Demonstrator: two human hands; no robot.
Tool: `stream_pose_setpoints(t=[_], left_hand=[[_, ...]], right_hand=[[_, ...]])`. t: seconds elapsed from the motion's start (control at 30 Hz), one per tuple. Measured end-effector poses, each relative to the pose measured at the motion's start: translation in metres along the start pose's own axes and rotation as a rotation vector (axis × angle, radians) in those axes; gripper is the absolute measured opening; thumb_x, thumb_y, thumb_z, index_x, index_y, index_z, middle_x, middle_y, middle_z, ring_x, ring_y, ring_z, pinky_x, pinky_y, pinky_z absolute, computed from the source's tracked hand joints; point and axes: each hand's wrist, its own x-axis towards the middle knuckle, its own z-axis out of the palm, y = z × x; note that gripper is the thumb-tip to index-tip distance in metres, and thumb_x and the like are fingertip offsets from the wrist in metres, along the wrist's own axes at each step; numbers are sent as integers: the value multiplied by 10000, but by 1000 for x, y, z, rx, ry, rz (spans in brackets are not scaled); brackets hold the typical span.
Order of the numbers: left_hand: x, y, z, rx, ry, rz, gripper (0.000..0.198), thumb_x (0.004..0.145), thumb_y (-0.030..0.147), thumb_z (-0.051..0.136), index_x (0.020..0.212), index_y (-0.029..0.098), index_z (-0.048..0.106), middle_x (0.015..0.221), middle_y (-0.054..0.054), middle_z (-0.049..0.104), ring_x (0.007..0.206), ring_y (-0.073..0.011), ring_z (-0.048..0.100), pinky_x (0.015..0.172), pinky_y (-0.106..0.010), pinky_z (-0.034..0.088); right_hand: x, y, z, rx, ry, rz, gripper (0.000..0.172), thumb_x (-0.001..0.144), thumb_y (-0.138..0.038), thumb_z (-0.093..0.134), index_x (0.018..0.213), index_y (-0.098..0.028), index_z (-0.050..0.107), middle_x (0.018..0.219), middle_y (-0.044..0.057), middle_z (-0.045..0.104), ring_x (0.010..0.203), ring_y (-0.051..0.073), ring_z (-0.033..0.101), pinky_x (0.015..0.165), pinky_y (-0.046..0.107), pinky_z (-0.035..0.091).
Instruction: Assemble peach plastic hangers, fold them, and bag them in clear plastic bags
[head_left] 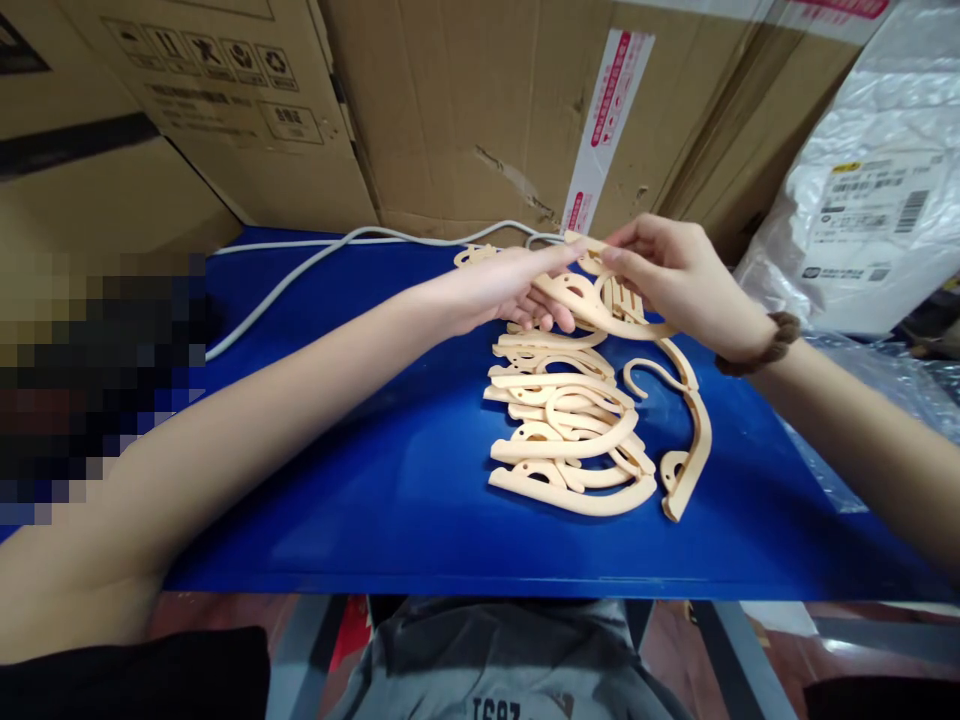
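Note:
Beige plastic folding hangers (574, 495) lie stacked in a column on the blue table, mostly folded, with curved arms and hooks. My left hand (517, 285) is over the far end of the stack, its fingers curled under a beige hanger piece (592, 310). My right hand (667, 270) pinches the far end of a beige piece with thumb and forefinger, close to my left thumb. An unfolded hanger (697, 440) lies right of the stack, its hook pointing left. My hands partly hide the far pieces.
A white cable (300, 268) runs along the back of the blue table (337, 480). Cardboard boxes (450, 120) stand behind it. A bubble-wrapped package (862, 200) with a label is at the right, with loose clear wrap (832, 460) nearer.

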Motion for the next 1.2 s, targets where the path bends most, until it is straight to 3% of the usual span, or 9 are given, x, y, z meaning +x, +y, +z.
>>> stream_pose_setpoints(t=[0.1, 0.4, 0.53, 0.63, 0.83, 0.93, 1.03, 1.13, 1.2], left_hand=[[0, -3, 12, 33, 122, 35, 465, 1000, 571, 520, 846, 167, 691, 693, -76, 690, 675, -188, 684, 709, -335, 553], [-3, 7, 24, -90, 302, 59, 208, 1009, 229, 501, 917, 138, 665, 1032, -77, 742, 976, -175, 696, 802, -269, 540], [-2, 10, 25, -60, 415, 169, 268, 993, 171, 403, 757, 163, 530, 771, -21, 600, 739, -131, 625, 669, -229, 496], [-2, 13, 22, -17, 349, 167, 311, 1014, 161, 339, 727, 178, 458, 655, 14, 452, 591, -95, 528, 621, -219, 447], [-3, 10, 16, 387, 333, 302, 346, 1075, 318, 377, 841, 170, 584, 751, -33, 565, 837, -198, 655, 777, -288, 467], [-8, 6, 21, 733, 408, 358, 283, 1068, 311, 404, 1007, 165, 638, 877, -77, 650, 955, -251, 665, 860, -320, 444], [-8, 7, 22, 912, 411, 309, 280, 1063, 318, 424, 1202, 156, 605, 903, -89, 676, 993, -285, 665, 889, -346, 426], [3, 9, 2, 737, 466, 283, 181, 1040, 300, 478, 1035, 199, 628, 845, -58, 640, 1086, -305, 625, 940, -360, 397], [16, 10, -25, 361, 474, 202, 207, 1001, 244, 539, 803, 227, 598, 738, -43, 562, 1145, -289, 565, 986, -341, 370]], right_hand=[[-7, 1, 3, 30, -65, -4, 222, 959, -409, 564, 938, -201, 639, 771, 53, 630, 722, 204, 604, 601, 326, 466], [-5, 2, 8, 113, 27, -3, 185, 957, -368, 617, 916, -198, 677, 806, 56, 679, 711, 195, 620, 621, 326, 473], [-6, 2, 1, -215, 171, -150, 206, 996, -366, 578, 929, -205, 688, 870, 76, 715, 800, 224, 659, 731, 344, 482], [-9, 1, -4, -599, 134, -286, 318, 1065, -395, 428, 1087, -193, 672, 1024, 95, 733, 857, 234, 678, 723, 332, 464], [-6, 0, -6, -996, 25, -339, 277, 1053, -223, 363, 1141, -151, 616, 937, 103, 711, 822, 213, 652, 626, 303, 374], [5, 5, -8, -768, -69, -246, 154, 998, -201, 464, 934, -171, 601, 762, 65, 658, 698, 182, 576, 644, 310, 364], [19, 14, -14, -247, -91, -37, 277, 992, -244, 535, 718, -214, 510, 640, 14, 565, 616, 143, 481, 681, 320, 383], [27, 23, -22, 59, -127, 126, 295, 1024, -293, 523, 737, -229, 518, 594, -22, 520, 534, 119, 465, 613, 314, 390], [28, 27, -25, 165, -200, 197, 275, 1037, -296, 511, 773, -223, 541, 572, -37, 493, 493, 106, 462, 553, 296, 372]])
